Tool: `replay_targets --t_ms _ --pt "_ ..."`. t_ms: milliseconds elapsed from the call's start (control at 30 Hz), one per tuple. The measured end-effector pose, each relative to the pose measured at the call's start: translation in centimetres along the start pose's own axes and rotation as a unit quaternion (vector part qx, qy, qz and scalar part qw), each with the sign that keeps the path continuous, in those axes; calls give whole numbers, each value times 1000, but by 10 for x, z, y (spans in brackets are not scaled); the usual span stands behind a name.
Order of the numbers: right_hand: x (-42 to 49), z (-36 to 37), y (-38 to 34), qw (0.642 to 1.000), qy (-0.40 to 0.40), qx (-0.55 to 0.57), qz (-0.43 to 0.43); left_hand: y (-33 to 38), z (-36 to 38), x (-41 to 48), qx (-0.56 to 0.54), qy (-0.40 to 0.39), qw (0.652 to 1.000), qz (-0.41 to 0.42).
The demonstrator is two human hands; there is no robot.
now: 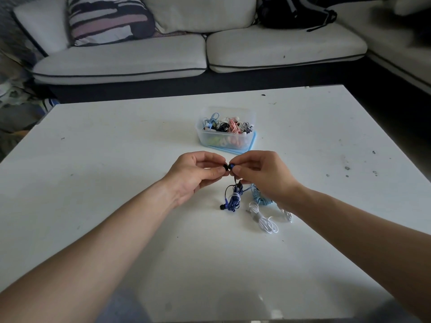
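above the white table (93, 183), near its middle, your left hand (193, 173) pinches the black tip of the dark blue earbud (227, 167) while your right hand (261, 176) pinches its blue body. its bundled cable (234, 199) hangs to the table, just beside the light blue (261, 198) and white earphones (265, 220). the clear box of earphones (226, 128) sits beyond.
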State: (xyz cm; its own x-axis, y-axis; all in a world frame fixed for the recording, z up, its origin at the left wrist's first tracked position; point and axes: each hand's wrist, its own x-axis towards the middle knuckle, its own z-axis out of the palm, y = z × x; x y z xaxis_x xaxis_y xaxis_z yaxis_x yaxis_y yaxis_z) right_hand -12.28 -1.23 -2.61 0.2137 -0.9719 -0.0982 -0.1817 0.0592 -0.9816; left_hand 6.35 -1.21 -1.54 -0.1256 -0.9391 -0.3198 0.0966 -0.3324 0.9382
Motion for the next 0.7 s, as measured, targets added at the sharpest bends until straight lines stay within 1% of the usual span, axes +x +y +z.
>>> replay_targets --t_ms 233,367,700 --pt "3 -3 1 1000 12 -28 2 0 1 -1 19 -12 1000 -3" --pt "3 -4 0 1000 11 -23 2 1 2 -1 5 -22 1000 -7" --pt "3 -5 -1 1000 4 -3 -12 4 5 -2 -35 -9 999 -14"
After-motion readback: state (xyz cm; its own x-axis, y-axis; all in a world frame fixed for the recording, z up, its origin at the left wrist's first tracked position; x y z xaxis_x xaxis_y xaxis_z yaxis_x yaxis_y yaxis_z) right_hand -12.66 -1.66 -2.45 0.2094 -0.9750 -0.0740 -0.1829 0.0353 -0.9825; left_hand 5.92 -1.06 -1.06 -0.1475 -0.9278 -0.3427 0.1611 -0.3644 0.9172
